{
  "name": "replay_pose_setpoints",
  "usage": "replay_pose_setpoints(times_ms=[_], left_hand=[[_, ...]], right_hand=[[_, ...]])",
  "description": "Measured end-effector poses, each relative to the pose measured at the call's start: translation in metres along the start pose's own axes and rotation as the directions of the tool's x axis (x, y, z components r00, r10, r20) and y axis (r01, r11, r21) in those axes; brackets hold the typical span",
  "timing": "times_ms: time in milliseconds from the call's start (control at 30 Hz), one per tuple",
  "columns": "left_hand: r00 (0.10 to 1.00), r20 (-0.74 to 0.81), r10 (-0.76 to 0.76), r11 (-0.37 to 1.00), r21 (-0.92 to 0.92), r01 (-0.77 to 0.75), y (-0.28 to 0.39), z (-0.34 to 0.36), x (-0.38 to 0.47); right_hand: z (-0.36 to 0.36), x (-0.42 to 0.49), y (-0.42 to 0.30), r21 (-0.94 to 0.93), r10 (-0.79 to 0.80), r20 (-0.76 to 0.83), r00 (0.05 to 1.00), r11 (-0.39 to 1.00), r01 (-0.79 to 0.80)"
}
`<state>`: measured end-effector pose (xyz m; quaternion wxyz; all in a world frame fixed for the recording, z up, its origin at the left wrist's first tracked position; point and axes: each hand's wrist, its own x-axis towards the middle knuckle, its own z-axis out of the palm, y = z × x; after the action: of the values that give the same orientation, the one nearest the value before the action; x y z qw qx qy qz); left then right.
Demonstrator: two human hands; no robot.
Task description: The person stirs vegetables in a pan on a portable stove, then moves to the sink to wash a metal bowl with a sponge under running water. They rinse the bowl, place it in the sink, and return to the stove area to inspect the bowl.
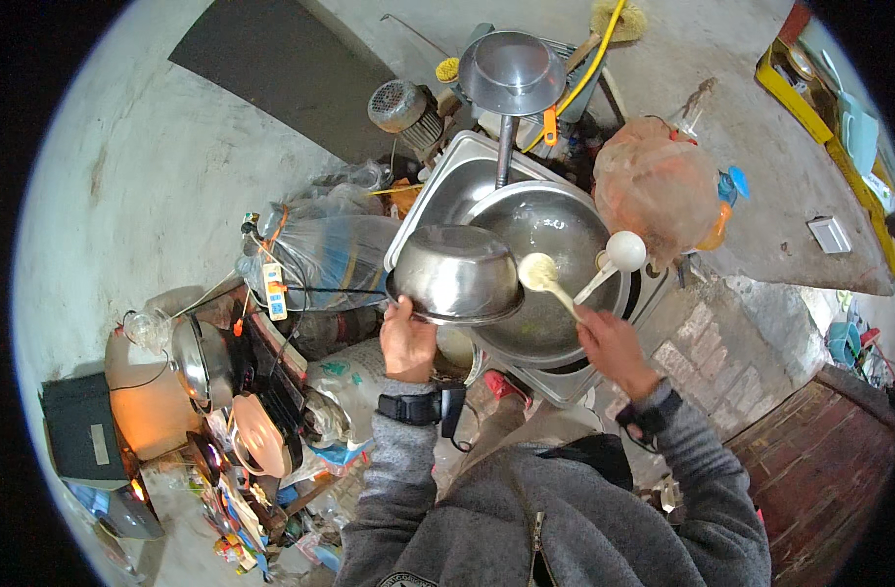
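My left hand (407, 341) grips the rim of a stainless-steel bowl (458, 268), which is tipped with its base up over the sink's left side. In my right hand (616, 352) is the pale handle of a round-headed brush or spoon (540, 272); its head is close to the bowl's right edge. A large metal basin (543, 334) rests in the steel sink (441, 172) below both hands. Over the basin's right rim lies a white ladle-like utensil (626, 251), its handle near my right fingers; whether I hold it too is unclear.
Behind the sink, a metal pan (512, 73) covers the top of an upright pipe (505, 147). An electric motor (407, 110) stands at back left. A power strip (274, 292) hangs beside bagged items (337, 249). A filled plastic bag (656, 191) is at right.
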<state>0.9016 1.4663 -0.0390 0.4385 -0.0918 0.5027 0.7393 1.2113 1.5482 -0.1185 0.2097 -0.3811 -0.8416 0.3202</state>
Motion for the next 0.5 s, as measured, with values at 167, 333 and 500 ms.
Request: replay_pose_setpoints(times_ms=[167, 333, 500], left_hand=[[0.992, 0.060, -0.111, 0.989, -0.091, 0.117, 0.021, -0.027, -0.002], [0.995, -0.069, -0.070, 0.996, -0.065, 0.066, 0.023, -0.036, -0.003], [0.960, -0.218, -0.174, 0.983, -0.095, 0.157, 0.009, -0.040, 0.002]], right_hand=[[0.073, 0.038, 0.069, -0.219, 0.280, 0.076, 0.957, 0.941, -0.258], [0.044, 0.030, 0.046, 0.246, 0.300, 0.127, 0.945, 0.914, -0.323], [-0.019, 0.002, -0.069, 0.578, 0.177, 0.037, 0.983, 0.799, -0.166]])
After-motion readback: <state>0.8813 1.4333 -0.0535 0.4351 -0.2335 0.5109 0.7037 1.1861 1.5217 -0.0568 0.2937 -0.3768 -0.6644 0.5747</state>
